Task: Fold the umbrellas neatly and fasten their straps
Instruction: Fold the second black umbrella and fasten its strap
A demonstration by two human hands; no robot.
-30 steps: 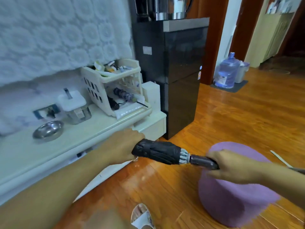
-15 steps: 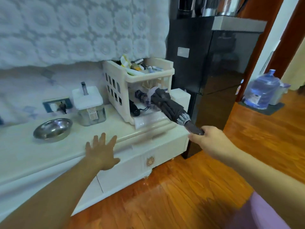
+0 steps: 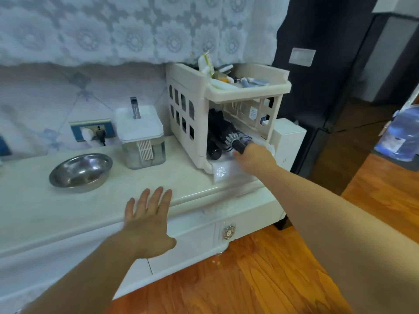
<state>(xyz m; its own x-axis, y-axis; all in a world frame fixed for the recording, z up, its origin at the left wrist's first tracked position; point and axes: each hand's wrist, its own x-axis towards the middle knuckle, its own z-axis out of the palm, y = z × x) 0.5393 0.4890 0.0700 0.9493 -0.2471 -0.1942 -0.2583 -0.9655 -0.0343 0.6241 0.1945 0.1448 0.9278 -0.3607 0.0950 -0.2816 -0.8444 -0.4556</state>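
Umbrella (image 3: 229, 134): folded up, lying in the bottom of the rack (image 3: 199, 114) at 1 o'clock.
Right hand (image 3: 254, 158): holds its handle.
Left hand (image 3: 147, 220): flat, fingers spread, holding nothing, over the tabletop (image 3: 68, 207) edge.
Left to do: I think just let go.

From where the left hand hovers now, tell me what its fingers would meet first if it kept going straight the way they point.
Probably the cabinet top first; the left hand hangs at its front edge. Beyond, the filter jug seems nearest that line, though depth is unclear.
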